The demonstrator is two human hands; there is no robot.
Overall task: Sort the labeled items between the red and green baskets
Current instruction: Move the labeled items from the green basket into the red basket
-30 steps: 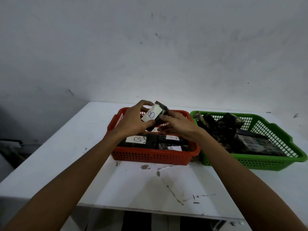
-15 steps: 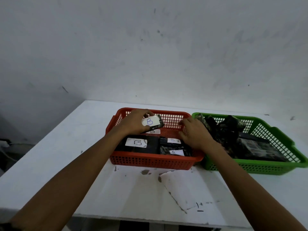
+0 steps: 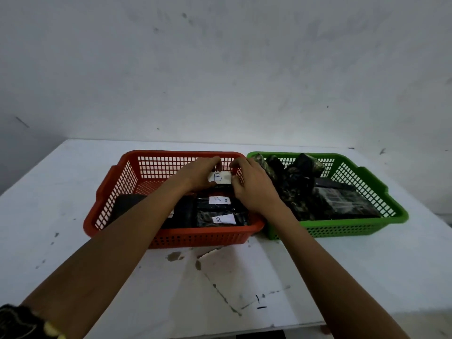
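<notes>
The red basket point(image 3: 127, 184) sits left of the green basket point(image 3: 396, 211) on the white table. Inside the red one lie dark packets with white "B" labels, one point(image 3: 219, 200) in the middle and another point(image 3: 223, 219) at the front. A third B-labelled packet point(image 3: 218, 177) sits at the back of the red basket between my hands. My left hand point(image 3: 199, 174) grips its left side and my right hand point(image 3: 253, 184) touches its right side. The green basket is filled with dark camouflage-patterned packets point(image 3: 300, 187) whose labels are hidden.
The white table point(image 3: 61, 192) has stains and pen marks point(image 3: 260, 302) near its front edge. A grey wall rises directly behind both baskets. A dark flat item point(image 3: 127, 203) lies at the red basket's left side, partly behind my left forearm.
The B packet, held up in both hands, was carried by my left hand down into the back of the red basket. My right hand let go, then came back to its right side.
</notes>
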